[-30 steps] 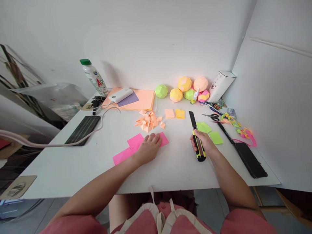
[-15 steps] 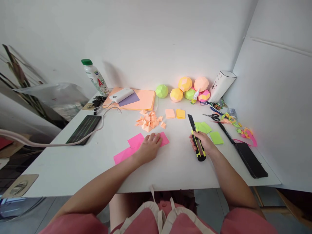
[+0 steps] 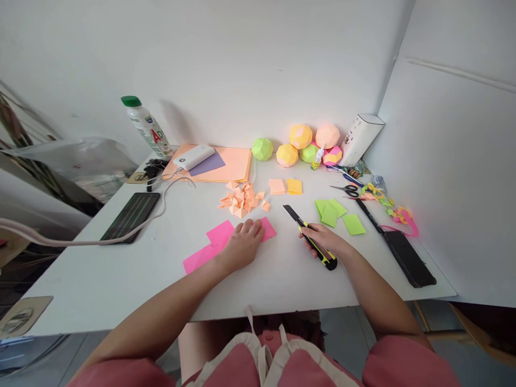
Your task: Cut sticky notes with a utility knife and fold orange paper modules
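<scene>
White bench (image 3: 169,285) pushed up to a plain white wall (image 3: 226,64), lots of paper bits on it.

Box cutter (image 3: 321,252) (black w/ yellow trim) is in the R hand (image 3: 328,239), near side, a bit right of ctr. That grip's closed round the handle, blade out n pointing far-left; can't tell if the tip touches the bench. L hand (image 3: 245,244) is left of it, palm down on the pink sheets (image 3: 220,233), grip open, fingers laid over the paper.

Just beyond the L hand: pile of folded peach pcs (image 3: 241,201). Far-right of those, 2 small note stacks side by side, peach notes (image 3: 277,186) n orange notes (image 3: 294,186). Green notes (image 3: 329,215) are near the R hand, some overlapping. Scissors (image 3: 350,190) further right, black case (image 3: 408,260) at the near right.

Far side by the wall: paper balls (image 3: 287,155) w/ a little dropper bottle (image 3: 316,161) in front. Far left: peach sheets (image 3: 231,164) w/ a white power bank (image 3: 195,157) on top, green-capped bottle (image 3: 145,128) next to them. Dark slab (image 3: 131,217), prob a phone/tablet, lies on the left.
</scene>
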